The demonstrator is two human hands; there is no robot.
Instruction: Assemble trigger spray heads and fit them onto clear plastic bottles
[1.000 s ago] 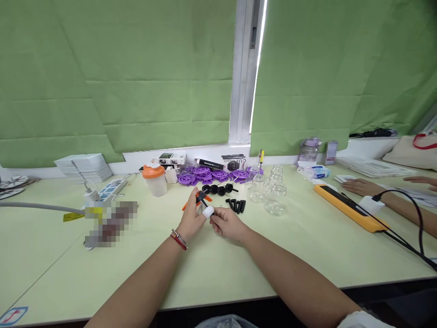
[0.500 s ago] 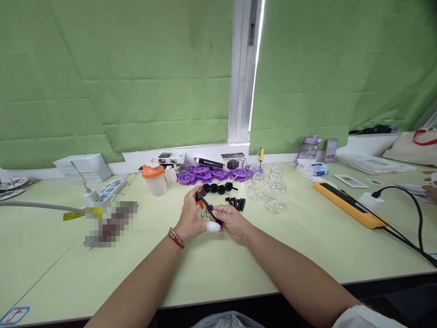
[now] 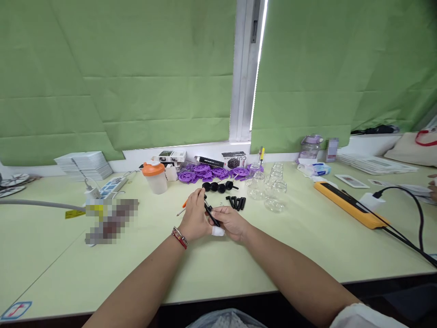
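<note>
Over the middle of the table, both hands are closed on one slim black rod-like part, which slants down to the right. My left hand wraps its upper end, and the thumb has a white wrapping. The lower part is pinched by the fingers of my right hand. A screwdriver with an orange handle lies left of my left hand, partly hidden by it. Just behind the hands are several black round knobs in a row. Several short black tubes lie beyond my right hand.
Purple plastic wheel-like parts are piled at the back before small boxes. Clear cups stand right of centre. An orange-lidded shaker is at left; a yellow-orange power strip lies at right. Another person's hand shows at the far right edge.
The upper end of the black part, seen broad and angled before, is now covered by my left hand, which has turned over it. The screwdriver shows more to the left. The view shifted slightly.
</note>
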